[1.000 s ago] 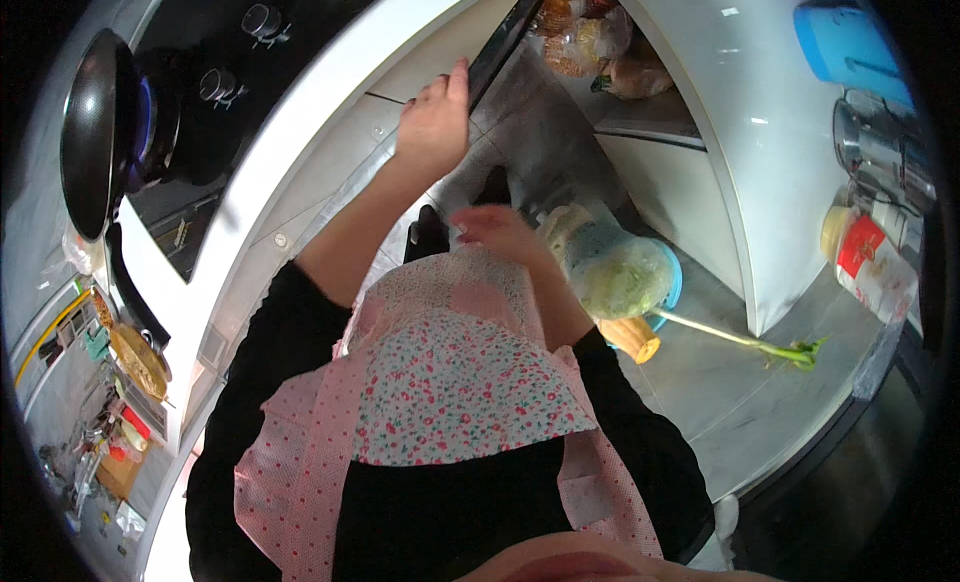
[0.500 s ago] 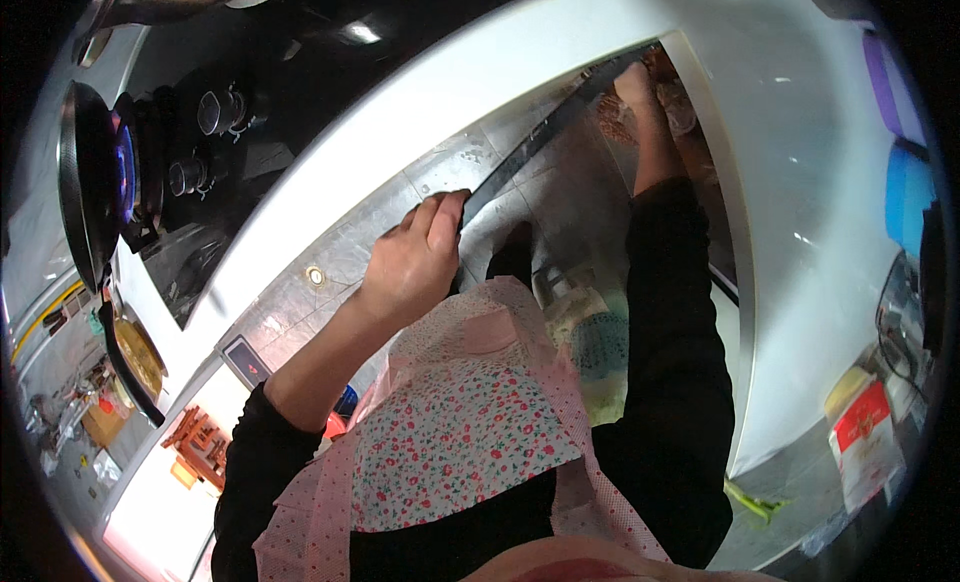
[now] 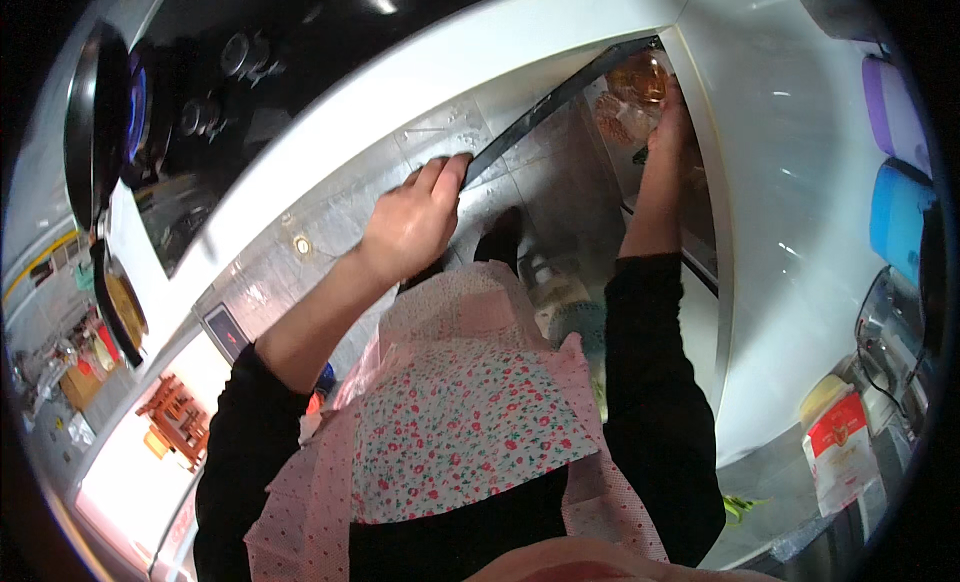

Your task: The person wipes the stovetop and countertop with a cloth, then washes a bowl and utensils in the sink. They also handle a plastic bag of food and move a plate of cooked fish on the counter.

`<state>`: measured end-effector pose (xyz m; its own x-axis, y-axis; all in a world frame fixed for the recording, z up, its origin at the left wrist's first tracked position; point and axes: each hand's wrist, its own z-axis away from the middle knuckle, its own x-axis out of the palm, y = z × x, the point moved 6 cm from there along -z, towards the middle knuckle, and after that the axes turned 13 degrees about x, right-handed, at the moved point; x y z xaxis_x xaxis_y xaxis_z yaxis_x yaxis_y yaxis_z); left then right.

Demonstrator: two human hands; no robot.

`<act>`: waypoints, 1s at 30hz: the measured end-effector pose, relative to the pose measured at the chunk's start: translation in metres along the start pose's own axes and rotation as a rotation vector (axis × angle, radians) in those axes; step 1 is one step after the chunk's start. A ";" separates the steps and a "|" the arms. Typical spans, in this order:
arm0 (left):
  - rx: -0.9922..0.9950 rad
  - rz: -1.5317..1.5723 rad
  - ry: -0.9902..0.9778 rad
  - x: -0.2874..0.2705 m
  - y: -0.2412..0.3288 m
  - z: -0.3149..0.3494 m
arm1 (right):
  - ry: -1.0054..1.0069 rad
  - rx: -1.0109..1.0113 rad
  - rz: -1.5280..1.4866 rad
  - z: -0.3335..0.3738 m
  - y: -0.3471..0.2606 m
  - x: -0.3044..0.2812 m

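My left hand (image 3: 415, 217) is closed over the end of a long dark cabinet door (image 3: 550, 102), seen edge-on and swung outward below the counter. Deep in the opening, my right hand (image 3: 672, 127) is beside a container of amber liquid (image 3: 636, 79). Its fingers are partly hidden there, and whether they grip the container cannot be made out. Close by lies a clear bag of reddish-brown bits (image 3: 620, 120). A floral apron (image 3: 460, 432) covers my front.
A black pan (image 3: 92, 132) sits over a blue burner flame at far left, its handle pointing toward me. The white counter edge (image 3: 340, 132) curves above my arms. On the right stand a blue container (image 3: 895, 217) and a red-and-white packet (image 3: 840, 447). Grey tiles (image 3: 540, 172) cover the floor.
My right hand has shifted right and slightly nearer inside the opening, and the amber container now shows beside it. The left hand keeps its hold on the door; the view has moved slightly.
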<state>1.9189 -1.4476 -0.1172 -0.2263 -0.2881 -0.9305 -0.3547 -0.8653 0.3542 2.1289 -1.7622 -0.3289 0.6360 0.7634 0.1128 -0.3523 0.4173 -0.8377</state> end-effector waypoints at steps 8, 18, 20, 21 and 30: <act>-0.007 0.044 -0.167 0.024 0.022 -0.009 | 0.026 0.077 0.052 0.153 -0.005 -0.087; 0.442 -0.271 0.225 0.032 0.051 0.148 | -0.456 -0.312 0.915 0.334 0.022 -0.145; 0.212 -0.224 0.134 0.042 0.023 0.218 | -0.735 -0.203 0.921 0.394 0.045 -0.121; 0.104 -0.181 0.140 0.042 0.008 0.257 | -0.854 -0.331 0.971 0.429 0.046 -0.105; -0.425 0.343 0.352 -0.016 -0.024 0.524 | -1.540 -0.869 0.775 0.717 -0.052 0.024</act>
<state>1.4554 -1.2070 -0.0617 0.0732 -0.6320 -0.7715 0.0908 -0.7662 0.6362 1.6699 -1.4123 0.1006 -0.6977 0.5474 -0.4621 0.4776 -0.1254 -0.8696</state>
